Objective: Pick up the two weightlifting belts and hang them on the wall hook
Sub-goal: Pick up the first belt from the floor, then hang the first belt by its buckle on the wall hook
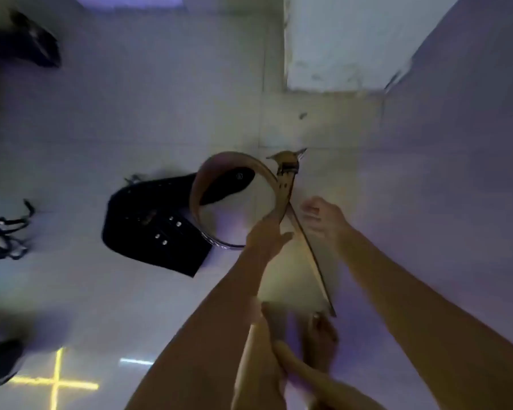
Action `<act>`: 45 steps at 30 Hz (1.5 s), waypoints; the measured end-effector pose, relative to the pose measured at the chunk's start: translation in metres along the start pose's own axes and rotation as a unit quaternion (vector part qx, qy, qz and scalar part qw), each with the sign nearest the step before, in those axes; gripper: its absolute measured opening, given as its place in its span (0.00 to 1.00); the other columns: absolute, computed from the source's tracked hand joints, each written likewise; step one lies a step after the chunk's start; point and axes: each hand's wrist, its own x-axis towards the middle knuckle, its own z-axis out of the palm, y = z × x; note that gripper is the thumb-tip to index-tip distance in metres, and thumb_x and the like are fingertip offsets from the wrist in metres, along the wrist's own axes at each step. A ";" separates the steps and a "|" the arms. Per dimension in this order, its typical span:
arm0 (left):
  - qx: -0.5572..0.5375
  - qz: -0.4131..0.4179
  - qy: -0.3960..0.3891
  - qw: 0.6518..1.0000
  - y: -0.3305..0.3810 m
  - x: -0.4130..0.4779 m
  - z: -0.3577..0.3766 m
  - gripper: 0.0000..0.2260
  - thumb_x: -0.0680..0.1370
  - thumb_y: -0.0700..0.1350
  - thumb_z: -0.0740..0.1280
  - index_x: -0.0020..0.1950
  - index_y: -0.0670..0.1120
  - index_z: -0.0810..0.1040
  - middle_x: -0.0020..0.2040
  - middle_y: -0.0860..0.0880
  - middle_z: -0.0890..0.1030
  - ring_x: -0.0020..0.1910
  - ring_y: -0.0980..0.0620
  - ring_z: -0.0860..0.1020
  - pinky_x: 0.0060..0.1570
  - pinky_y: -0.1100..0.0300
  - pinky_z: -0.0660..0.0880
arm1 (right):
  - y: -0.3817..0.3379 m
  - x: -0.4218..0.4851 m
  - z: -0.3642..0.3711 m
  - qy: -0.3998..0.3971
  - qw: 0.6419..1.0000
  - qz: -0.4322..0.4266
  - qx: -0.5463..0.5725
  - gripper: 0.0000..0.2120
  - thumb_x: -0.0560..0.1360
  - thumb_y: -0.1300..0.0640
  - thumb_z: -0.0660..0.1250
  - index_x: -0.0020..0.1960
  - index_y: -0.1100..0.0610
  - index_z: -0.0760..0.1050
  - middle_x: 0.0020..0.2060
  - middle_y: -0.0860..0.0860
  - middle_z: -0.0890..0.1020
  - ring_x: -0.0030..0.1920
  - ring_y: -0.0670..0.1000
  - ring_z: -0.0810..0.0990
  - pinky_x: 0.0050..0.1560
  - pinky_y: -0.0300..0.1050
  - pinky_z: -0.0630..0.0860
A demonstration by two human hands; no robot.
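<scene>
A tan leather weightlifting belt [208, 173] is curled in a loop just above the tiled floor, its buckle end [288, 167] pointing away from me and its strap tail [311, 255] trailing back toward my feet. My left hand [267, 235] grips the loop's near edge. My right hand [323, 217] hovers beside the strap with its fingers apart and holds nothing. A black weightlifting belt [151, 229] with metal rivets lies flat on the floor, left of the tan one and partly under it. No wall hook is in view.
A white wall corner [338, 42] rises beyond the belts. Black straps [6, 232] lie at the left edge, and dark blurred objects sit at the top left [24, 39] and bottom left [0, 362]. My bare feet [317, 335] stand near the strap's end.
</scene>
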 end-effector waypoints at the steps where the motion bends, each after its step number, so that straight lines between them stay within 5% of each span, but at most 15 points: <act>1: 0.023 0.010 -0.005 1.000 -0.007 0.023 0.018 0.31 0.77 0.50 0.65 0.75 0.42 0.57 0.71 0.41 0.67 0.67 0.41 0.69 0.63 0.50 0.68 | 0.008 0.023 0.001 -0.010 1.000 0.010 0.018 0.09 0.79 0.56 0.56 0.51 0.58 0.73 0.42 0.52 0.75 0.39 0.50 0.73 0.43 0.40 0.70; 3: 0.051 0.008 0.033 0.998 -0.020 0.062 0.041 0.27 0.79 0.45 0.61 0.75 0.42 0.57 0.67 0.39 0.71 0.63 0.40 0.73 0.59 0.49 0.71 | 0.022 0.071 -0.002 -0.032 0.998 0.036 0.030 0.09 0.80 0.56 0.54 0.49 0.55 0.73 0.42 0.56 0.75 0.41 0.56 0.75 0.55 0.47 0.74; 5: 0.070 -0.016 0.093 0.993 -0.021 0.072 0.045 0.18 0.80 0.41 0.56 0.70 0.41 0.65 0.59 0.39 0.78 0.56 0.39 0.78 0.52 0.49 0.73 | 0.032 0.097 -0.002 -0.041 0.998 0.044 0.018 0.15 0.80 0.55 0.52 0.62 0.55 0.72 0.59 0.67 0.75 0.60 0.68 0.71 0.73 0.54 0.60; 6: 0.045 -0.014 0.121 0.992 -0.014 0.065 0.039 0.14 0.81 0.41 0.56 0.65 0.41 0.70 0.55 0.40 0.80 0.52 0.40 0.79 0.48 0.50 0.73 | 0.033 0.095 -0.001 -0.027 0.999 0.035 0.013 0.18 0.80 0.54 0.52 0.66 0.59 0.69 0.66 0.64 0.72 0.67 0.64 0.69 0.73 0.54 0.59; 8: -0.076 0.005 0.118 0.990 0.008 0.035 0.013 0.10 0.80 0.44 0.60 0.54 0.41 0.77 0.47 0.42 0.82 0.45 0.43 0.79 0.39 0.56 0.71 | 0.019 0.062 0.005 -0.028 0.999 0.022 0.021 0.21 0.80 0.49 0.52 0.64 0.61 0.70 0.62 0.57 0.76 0.65 0.55 0.72 0.66 0.50 0.67; 11: -0.211 0.036 0.086 0.973 0.047 -0.028 -0.052 0.11 0.78 0.44 0.64 0.50 0.37 0.80 0.45 0.41 0.83 0.42 0.46 0.79 0.37 0.63 0.71 | -0.025 -0.025 0.010 -0.041 0.997 -0.018 0.067 0.16 0.80 0.48 0.54 0.42 0.57 0.73 0.33 0.49 0.81 0.36 0.46 0.80 0.39 0.40 0.76; 13: -0.278 0.056 0.094 0.954 0.089 -0.094 -0.120 0.10 0.76 0.41 0.67 0.51 0.35 0.80 0.44 0.40 0.82 0.37 0.55 0.77 0.35 0.71 0.69 | -0.063 -0.114 0.011 -0.056 0.989 -0.055 0.125 0.14 0.80 0.53 0.56 0.38 0.57 0.71 0.21 0.48 0.77 0.24 0.45 0.76 0.26 0.35 0.74; 21: -0.430 0.205 -0.002 0.879 0.274 -0.357 -0.342 0.11 0.75 0.36 0.66 0.56 0.34 0.78 0.41 0.47 0.84 0.40 0.52 0.81 0.45 0.60 0.79 | -0.231 -0.495 0.005 -0.132 0.944 -0.287 0.092 0.25 0.76 0.42 0.60 0.67 0.56 0.70 0.58 0.54 0.79 0.58 0.53 0.79 0.63 0.51 0.74; 24: -0.412 0.285 0.019 0.865 0.343 -0.441 -0.371 0.09 0.75 0.38 0.67 0.54 0.37 0.80 0.45 0.45 0.82 0.44 0.50 0.81 0.50 0.57 0.78 | -0.268 -0.600 -0.017 -0.124 0.902 -0.394 0.128 0.21 0.77 0.45 0.59 0.62 0.58 0.72 0.56 0.55 0.79 0.56 0.54 0.78 0.62 0.52 0.74; 32: -0.420 0.433 0.159 0.781 0.468 -0.580 -0.425 0.02 0.73 0.36 0.70 0.40 0.41 0.80 0.33 0.50 0.81 0.34 0.54 0.79 0.39 0.63 0.77 | -0.301 -0.768 -0.083 -0.170 0.802 -0.567 0.081 0.25 0.74 0.44 0.63 0.63 0.61 0.73 0.58 0.58 0.78 0.59 0.57 0.77 0.65 0.57 0.71; 36: -0.294 0.432 0.163 0.837 0.463 -0.588 -0.395 0.05 0.69 0.37 0.72 0.39 0.38 0.77 0.31 0.45 0.72 0.34 0.53 0.71 0.39 0.63 0.69 | -0.313 -0.816 -0.098 -0.154 0.760 -0.624 0.096 0.14 0.70 0.43 0.65 0.50 0.50 0.80 0.54 0.47 0.80 0.68 0.53 0.71 0.73 0.57 0.60; 39: -0.235 0.413 0.102 0.874 0.456 -0.606 -0.383 0.07 0.71 0.32 0.70 0.33 0.37 0.79 0.23 0.57 0.76 0.27 0.63 0.74 0.34 0.70 0.73 | -0.310 -0.832 -0.107 -0.158 0.753 -0.634 0.077 0.23 0.64 0.35 0.68 0.53 0.48 0.80 0.63 0.48 0.77 0.71 0.52 0.68 0.74 0.57 0.57; 41: -0.265 0.454 0.138 0.840 0.476 -0.627 -0.398 0.14 0.72 0.35 0.70 0.28 0.45 0.76 0.25 0.56 0.74 0.27 0.60 0.72 0.35 0.67 0.74 | -0.306 -0.837 -0.110 -0.164 0.752 -0.635 0.068 0.20 0.66 0.36 0.68 0.51 0.47 0.80 0.60 0.49 0.80 0.67 0.51 0.72 0.71 0.55 0.63; 43: -0.354 0.489 0.163 0.780 0.501 -0.646 -0.419 0.05 0.73 0.38 0.70 0.37 0.40 0.81 0.34 0.45 0.79 0.36 0.51 0.77 0.45 0.55 0.78 | -0.304 -0.845 -0.109 -0.188 0.740 -0.641 0.073 0.14 0.72 0.42 0.64 0.48 0.50 0.81 0.47 0.48 0.84 0.54 0.50 0.81 0.59 0.51 0.75; 45: -0.385 0.496 0.177 0.758 0.507 -0.647 -0.420 0.06 0.73 0.39 0.70 0.43 0.36 0.82 0.39 0.42 0.79 0.39 0.49 0.77 0.46 0.52 0.77 | -0.308 -0.855 -0.107 -0.189 0.735 -0.646 0.089 0.14 0.70 0.42 0.66 0.48 0.51 0.80 0.46 0.48 0.83 0.53 0.52 0.81 0.59 0.52 0.75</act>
